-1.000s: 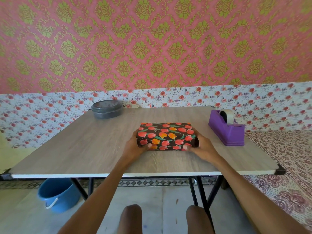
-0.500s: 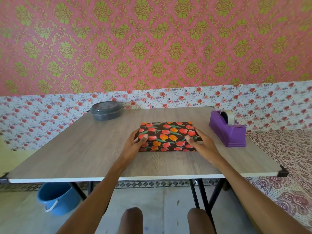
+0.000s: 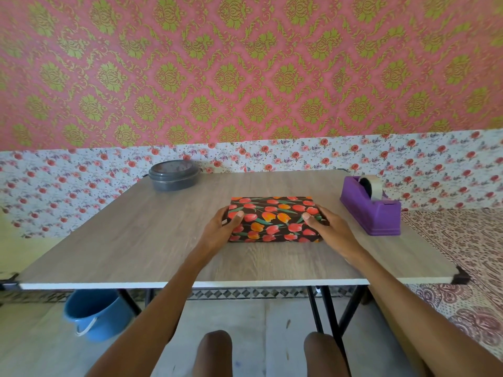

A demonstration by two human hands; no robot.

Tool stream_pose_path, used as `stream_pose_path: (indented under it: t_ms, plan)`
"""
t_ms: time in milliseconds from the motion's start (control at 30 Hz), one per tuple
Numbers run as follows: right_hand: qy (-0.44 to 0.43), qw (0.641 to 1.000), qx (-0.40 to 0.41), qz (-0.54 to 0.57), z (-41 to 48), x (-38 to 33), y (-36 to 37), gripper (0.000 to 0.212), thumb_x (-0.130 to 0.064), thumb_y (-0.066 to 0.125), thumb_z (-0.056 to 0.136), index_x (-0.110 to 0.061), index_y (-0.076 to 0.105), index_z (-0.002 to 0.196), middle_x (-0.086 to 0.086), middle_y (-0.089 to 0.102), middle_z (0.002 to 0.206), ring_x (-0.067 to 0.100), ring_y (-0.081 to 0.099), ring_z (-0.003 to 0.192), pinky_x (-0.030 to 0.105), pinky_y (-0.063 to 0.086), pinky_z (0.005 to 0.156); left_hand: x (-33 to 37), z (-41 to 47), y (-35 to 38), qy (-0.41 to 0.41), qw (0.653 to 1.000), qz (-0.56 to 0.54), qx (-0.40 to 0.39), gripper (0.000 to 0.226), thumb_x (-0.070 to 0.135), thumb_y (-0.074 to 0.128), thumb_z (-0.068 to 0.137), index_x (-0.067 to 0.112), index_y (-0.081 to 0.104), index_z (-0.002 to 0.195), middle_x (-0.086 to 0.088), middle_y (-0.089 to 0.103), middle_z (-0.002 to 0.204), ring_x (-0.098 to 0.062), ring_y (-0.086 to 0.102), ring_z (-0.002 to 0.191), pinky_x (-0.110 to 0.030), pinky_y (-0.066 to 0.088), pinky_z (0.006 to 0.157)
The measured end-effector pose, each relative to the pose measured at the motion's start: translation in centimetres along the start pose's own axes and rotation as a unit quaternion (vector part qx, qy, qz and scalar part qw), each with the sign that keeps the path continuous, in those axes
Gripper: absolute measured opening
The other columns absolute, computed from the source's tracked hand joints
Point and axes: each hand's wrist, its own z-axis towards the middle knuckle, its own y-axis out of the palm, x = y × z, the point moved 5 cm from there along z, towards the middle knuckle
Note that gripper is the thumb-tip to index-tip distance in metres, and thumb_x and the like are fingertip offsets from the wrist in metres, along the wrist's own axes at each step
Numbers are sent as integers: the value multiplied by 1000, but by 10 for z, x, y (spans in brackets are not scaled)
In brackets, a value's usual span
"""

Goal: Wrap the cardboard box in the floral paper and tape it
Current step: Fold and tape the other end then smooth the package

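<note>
The box (image 3: 273, 219), fully covered in dark paper with red and orange tulips, lies flat in the middle of the wooden table (image 3: 163, 240). My left hand (image 3: 221, 227) holds its left end, thumb on top and fingers round the side. My right hand (image 3: 330, 227) holds the right end the same way, thumb on the top face. A purple tape dispenser (image 3: 371, 210) with a roll of clear tape stands to the right of the box, a short gap from my right hand.
A grey lidded round container (image 3: 174, 175) sits at the table's back left corner. A blue bucket (image 3: 95, 314) stands on the floor under the table's left side. A patterned cloth surface (image 3: 468, 254) lies to the right of the table.
Both thumbs have moved from the box's front edge up onto its top face, and the box has settled flat on the table. The view has shifted slightly.
</note>
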Motion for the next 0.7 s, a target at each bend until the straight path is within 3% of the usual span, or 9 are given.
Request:
stream_pose_path:
  t_ms: [133, 267, 367, 567, 633, 700]
  plan:
    - [9, 1000, -11, -12, 1, 1, 1, 43, -60, 56, 90, -39, 54, 127, -16, 70, 110, 0, 67, 98, 25, 54, 90, 1, -1, 1, -14, 1000, -10, -3, 64, 52, 51, 94, 20, 35, 146, -6, 47, 146, -14, 52, 112, -29, 46, 94]
    - [22, 1000, -14, -3, -3, -4, 2, 49, -58, 56, 91, -32, 51, 133, -12, 67, 114, 4, 65, 101, 18, 50, 81, 0, -2, 3, -28, 999, -40, -6, 66, 52, 53, 94, 19, 32, 147, -6, 46, 146, -17, 53, 116, -30, 45, 96]
    - [39, 999, -15, -11, -4, -4, 4, 48, -57, 54, 93, -32, 49, 133, -9, 66, 118, 11, 64, 107, 22, 48, 86, 0, -2, 5, -38, 998, -51, -7, 64, 52, 53, 94, 20, 33, 146, -6, 48, 144, -17, 54, 115, -31, 46, 97]
    - [100, 994, -36, -26, 4, -2, -5, 81, -73, 47, 87, -24, 36, 150, -2, 55, 139, 23, 54, 128, 37, 42, 104, 5, 0, 3, -62, 997, -40, -5, 60, 53, 49, 96, 20, 35, 144, 4, 49, 129, -7, 53, 96, -15, 45, 75]
    - [116, 992, -44, -25, 8, 3, -6, 84, -83, 47, 79, -25, 48, 141, -2, 64, 130, 22, 61, 119, 44, 46, 105, 3, 2, 2, -80, 996, -29, -2, 57, 54, 47, 97, 18, 40, 140, 2, 51, 127, -10, 53, 99, -22, 47, 84]
    - [125, 991, -50, 4, 10, 3, -5, 63, -70, 53, 87, -21, 60, 126, -2, 73, 111, 20, 69, 105, 43, 53, 98, 4, 4, 4, -104, 994, -41, -5, 50, 50, 47, 98, 16, 45, 134, 1, 56, 122, -14, 55, 101, -31, 48, 92]
